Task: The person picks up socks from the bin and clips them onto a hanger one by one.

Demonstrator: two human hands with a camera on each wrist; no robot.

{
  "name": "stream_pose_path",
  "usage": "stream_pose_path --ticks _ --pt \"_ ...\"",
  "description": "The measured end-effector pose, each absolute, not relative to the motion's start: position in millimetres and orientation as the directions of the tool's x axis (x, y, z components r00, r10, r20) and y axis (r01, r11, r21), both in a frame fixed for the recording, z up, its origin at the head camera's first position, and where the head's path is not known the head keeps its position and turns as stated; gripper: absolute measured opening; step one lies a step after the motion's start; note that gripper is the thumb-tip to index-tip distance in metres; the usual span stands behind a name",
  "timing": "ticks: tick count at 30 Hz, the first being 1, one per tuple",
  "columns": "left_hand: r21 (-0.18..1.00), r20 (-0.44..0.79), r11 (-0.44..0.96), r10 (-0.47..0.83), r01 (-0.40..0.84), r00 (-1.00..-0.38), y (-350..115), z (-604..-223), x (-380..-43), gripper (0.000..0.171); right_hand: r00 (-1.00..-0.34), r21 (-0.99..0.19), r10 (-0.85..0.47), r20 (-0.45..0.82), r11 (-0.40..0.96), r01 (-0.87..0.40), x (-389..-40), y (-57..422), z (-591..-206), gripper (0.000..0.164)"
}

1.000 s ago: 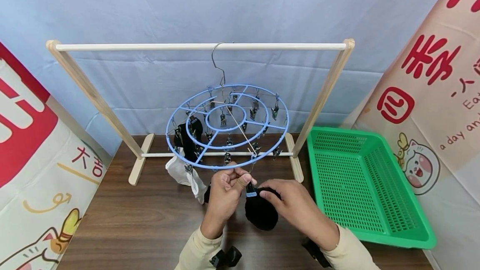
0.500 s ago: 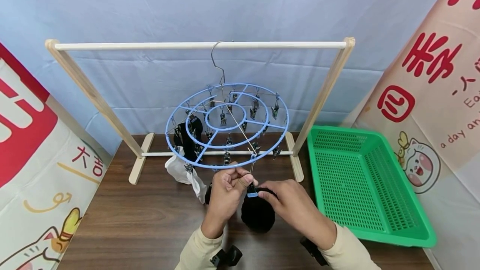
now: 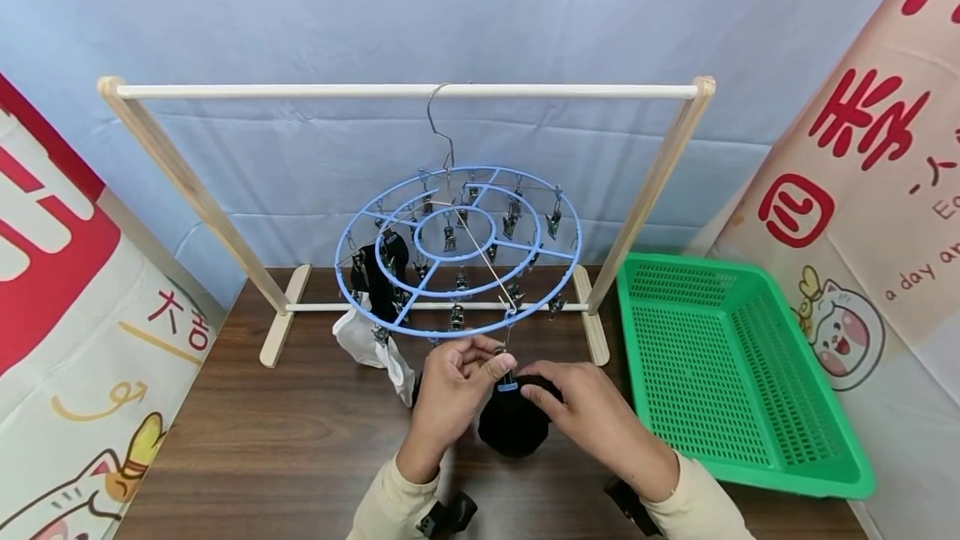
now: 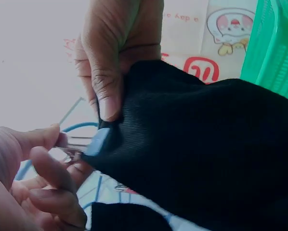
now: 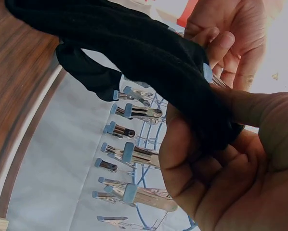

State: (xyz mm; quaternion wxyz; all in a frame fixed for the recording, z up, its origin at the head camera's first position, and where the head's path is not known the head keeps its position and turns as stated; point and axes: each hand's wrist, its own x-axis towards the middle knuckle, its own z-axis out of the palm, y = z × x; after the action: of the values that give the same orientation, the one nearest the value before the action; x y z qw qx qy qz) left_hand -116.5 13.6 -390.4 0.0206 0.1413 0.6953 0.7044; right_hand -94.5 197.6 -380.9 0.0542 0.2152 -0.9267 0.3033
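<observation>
A round blue clip hanger [image 3: 536, 251] hangs by its metal hook from a white rail. At its front edge, my left hand [image 3: 448, 383] pinches a metal clip with blue tips [image 4: 98, 142] between thumb and fingers. The clip's blue tips lie on the edge of a black sock [image 3: 513, 425]. Beside the clip, my right hand [image 3: 588, 407] holds that sock's edge between thumb and fingers, as the right wrist view shows. The rest of the sock hangs down. Another black sock [image 3: 386, 273] and a white sock [image 3: 363, 336] hang at the hanger's left.
The wooden rack with a white rail [image 3: 300, 92] stands on the brown table [image 3: 300, 440]. To the right is a green basket [image 3: 697, 357] with no items visible inside. Several clips [image 5: 134, 111] dangle from the hanger. A pale blue cloth [image 3: 525, 15] covers the back.
The black sock has shifted slightly left beneath the clip. Both hands keep nearly the same place, the left still pinching the clip and the right still holding the sock.
</observation>
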Motion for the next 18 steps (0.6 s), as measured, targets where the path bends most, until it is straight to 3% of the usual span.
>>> stream_pose_path --ticks 4,8,14,18 --pt "0.956 0.222 0.154 0.184 0.251 -0.958 10.2 -390.6 -111.8 0.026 -0.914 -0.564 -0.352 0.203 0.721 -0.403 -94.4 199.2 -382.5 0.011" --pt "0.873 0.311 0.357 0.120 0.333 -0.943 8.2 -379.8 -101.6 0.017 -0.925 -0.575 -0.336 0.177 0.728 -0.375 -94.6 201.4 -385.1 0.010" --pt "0.801 0.446 0.354 0.184 0.482 -0.876 5.7 -355.3 -90.4 0.012 -0.932 -0.571 -0.313 0.185 0.737 -0.361 -96.0 205.7 -388.7 0.011" --pt "0.780 0.470 0.347 0.222 0.520 -0.854 4.6 -349.0 -90.0 0.012 -0.937 -0.578 -0.298 0.181 0.739 -0.347 -96.3 207.3 -390.6 0.014"
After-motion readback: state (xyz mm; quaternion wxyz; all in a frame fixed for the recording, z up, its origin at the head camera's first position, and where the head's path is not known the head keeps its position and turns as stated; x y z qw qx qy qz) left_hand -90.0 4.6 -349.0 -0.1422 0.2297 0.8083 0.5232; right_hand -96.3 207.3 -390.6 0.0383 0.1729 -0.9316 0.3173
